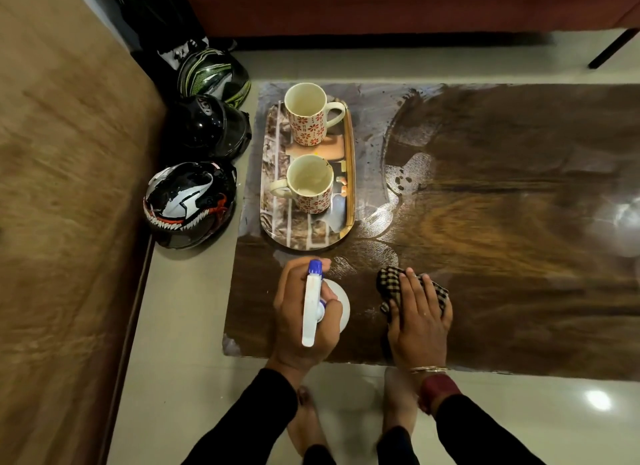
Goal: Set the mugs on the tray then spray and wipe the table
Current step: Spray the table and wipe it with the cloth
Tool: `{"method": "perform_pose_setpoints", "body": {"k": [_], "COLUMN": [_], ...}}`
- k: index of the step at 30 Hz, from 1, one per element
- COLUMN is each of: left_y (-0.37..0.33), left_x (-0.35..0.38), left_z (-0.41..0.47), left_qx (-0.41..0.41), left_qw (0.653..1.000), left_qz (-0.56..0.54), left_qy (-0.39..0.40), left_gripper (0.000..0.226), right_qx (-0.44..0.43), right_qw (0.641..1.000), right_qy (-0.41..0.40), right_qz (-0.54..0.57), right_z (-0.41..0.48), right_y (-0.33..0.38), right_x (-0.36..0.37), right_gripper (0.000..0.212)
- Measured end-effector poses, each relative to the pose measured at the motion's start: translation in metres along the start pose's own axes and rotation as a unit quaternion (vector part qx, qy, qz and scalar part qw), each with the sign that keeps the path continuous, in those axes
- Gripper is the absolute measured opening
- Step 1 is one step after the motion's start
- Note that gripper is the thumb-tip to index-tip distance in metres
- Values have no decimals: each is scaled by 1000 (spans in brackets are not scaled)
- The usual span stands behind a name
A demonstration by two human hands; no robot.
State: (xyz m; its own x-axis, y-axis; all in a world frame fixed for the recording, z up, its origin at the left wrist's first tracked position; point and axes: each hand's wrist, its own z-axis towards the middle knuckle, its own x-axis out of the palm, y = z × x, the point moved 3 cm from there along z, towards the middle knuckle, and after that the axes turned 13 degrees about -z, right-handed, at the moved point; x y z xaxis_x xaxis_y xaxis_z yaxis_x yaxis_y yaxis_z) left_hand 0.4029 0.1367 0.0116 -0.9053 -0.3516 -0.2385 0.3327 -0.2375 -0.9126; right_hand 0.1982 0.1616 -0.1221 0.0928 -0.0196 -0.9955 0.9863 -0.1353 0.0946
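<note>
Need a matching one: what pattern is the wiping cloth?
Black-and-beige check on the cloth, clearest in the head view.

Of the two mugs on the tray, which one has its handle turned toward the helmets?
The mug nearer the person; its handle sticks out toward the helmets, while the farther mug has its handle on the opposite side.

One head-worn wide view, tipped steeply down over our hands.

We look from above and just behind the left hand point(294, 329) and right hand point(420, 326), both close under the lens. The view faces forward across the table point(502, 222). The tray point(350, 173) lies beyond the left hand, and our feet point(304, 419) show nearer us than the wrists, at the bottom edge.
</note>
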Motion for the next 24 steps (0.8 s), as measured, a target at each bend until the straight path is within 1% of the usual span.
{"method": "perform_pose_setpoints", "body": {"k": [3, 7, 9, 13, 15, 18, 22, 24], "left_y": [15, 19, 23, 33, 36, 38, 46, 61], "left_x": [8, 14, 16, 14, 12, 7, -25, -54], "left_z": [-4, -7, -10, -17, -19, -22, -27, -29], "left_qx": [-5, -2, -17, -83, -100, -101, -91, -92], "left_qw": [1000, 1000, 999, 991, 988, 987, 981, 975], "left_qz": [10, 12, 6, 16, 3, -17, 14, 39], "left_qy": [15, 27, 41, 107, 117, 125, 168, 198], "left_gripper": [36, 37, 39, 72, 84, 99, 119, 124], "right_qx": [-11, -9, -7, -10, -11, -10, -21, -24], "right_qw": [1000, 1000, 1000, 1000, 1000, 1000, 999, 998], "right_qy": [-4, -2, 2, 7, 10, 9, 30, 36], "right_qz": [-8, -16, -19, -21, -21, -14, 13, 44], "right_z": [3, 4, 3, 3, 4, 4, 5, 6], "right_y": [2, 4, 4, 4, 4, 3, 2, -2], "right_x": [2, 1, 0, -1, -2, -4, -13, -21], "right_gripper": [56, 56, 56, 56, 56, 55, 59, 61]}}
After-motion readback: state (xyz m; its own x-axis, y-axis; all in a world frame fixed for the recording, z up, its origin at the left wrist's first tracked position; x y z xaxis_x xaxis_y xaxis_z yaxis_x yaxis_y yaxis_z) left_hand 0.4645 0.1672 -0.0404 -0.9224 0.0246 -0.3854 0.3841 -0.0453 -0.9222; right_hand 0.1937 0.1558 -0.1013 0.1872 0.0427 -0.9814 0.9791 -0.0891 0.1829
